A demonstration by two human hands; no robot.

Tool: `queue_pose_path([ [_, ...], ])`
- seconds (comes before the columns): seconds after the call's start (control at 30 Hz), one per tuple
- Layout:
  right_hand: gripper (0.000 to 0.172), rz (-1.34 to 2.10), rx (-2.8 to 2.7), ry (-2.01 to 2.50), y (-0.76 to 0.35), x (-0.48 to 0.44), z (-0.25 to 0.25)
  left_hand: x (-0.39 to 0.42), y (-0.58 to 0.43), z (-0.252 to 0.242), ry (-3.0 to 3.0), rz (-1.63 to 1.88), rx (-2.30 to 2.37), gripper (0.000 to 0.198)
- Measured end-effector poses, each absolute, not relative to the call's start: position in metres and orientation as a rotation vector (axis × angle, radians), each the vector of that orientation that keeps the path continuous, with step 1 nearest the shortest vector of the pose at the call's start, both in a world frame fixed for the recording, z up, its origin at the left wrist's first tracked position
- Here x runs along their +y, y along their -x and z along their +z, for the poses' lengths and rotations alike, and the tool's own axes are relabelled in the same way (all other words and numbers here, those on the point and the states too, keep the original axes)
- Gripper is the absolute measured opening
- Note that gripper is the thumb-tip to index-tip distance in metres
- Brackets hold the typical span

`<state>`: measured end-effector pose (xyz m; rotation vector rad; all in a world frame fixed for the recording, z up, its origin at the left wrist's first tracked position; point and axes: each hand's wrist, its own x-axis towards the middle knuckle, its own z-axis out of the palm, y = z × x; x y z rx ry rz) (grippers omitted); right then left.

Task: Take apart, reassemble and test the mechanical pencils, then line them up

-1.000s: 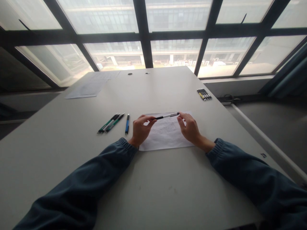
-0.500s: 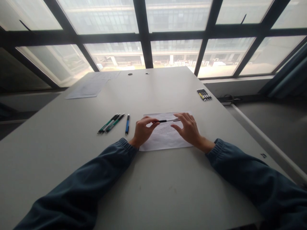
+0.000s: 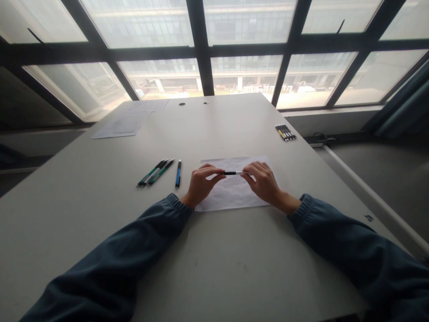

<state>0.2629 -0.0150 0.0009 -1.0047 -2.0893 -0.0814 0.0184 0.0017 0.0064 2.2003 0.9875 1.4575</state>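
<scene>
A black-and-white pen (image 3: pixel 233 173) lies level between my two hands, just above a white sheet of paper (image 3: pixel 234 192) on the grey table (image 3: pixel 214 250). My left hand (image 3: pixel 200 184) pinches the pen's left end with closed fingers. The fingers of my right hand (image 3: pixel 263 182) are curled over its right end. Both wrists rest at the sheet's lower corners. Faint pencil marks show on the paper.
Three green pens (image 3: pixel 154 172) and a blue pen (image 3: pixel 178 174) lie left of the sheet. A row of several pens (image 3: pixel 286 132) sits near the table's far right edge. More paper sheets (image 3: pixel 127 120) lie at the far left corner. Windows stand behind the table.
The pen has come down closer to the paper, and my hands have drawn nearer together. My right fingers, spread half a second ago, have curled over the pen's right end.
</scene>
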Motion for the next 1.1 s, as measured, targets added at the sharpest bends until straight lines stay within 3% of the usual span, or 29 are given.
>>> queue_pose_path([
  [0.2,0.021,-0.033,-2.114,1.016,-0.261,-0.015,0.000,0.001,-0.017,0.007,-2.229,1.419,0.984,0.016],
  [0.37,0.023,0.002,-2.094,1.045,-0.261,-0.015,-0.001,0.003,-0.016,0.006,-2.277,1.288,1.015,0.047],
  [0.5,0.024,-0.005,-2.076,1.042,-0.262,-0.015,-0.001,0.005,-0.016,0.003,-2.219,1.305,1.184,0.037],
  [0.67,0.023,-0.007,-2.091,1.032,-0.262,-0.014,-0.003,0.002,-0.015,0.006,-2.244,1.194,1.215,0.060],
  [1.1,0.025,-0.023,-2.093,1.030,-0.263,-0.014,-0.002,0.002,-0.017,0.008,-2.285,1.294,1.129,0.034],
])
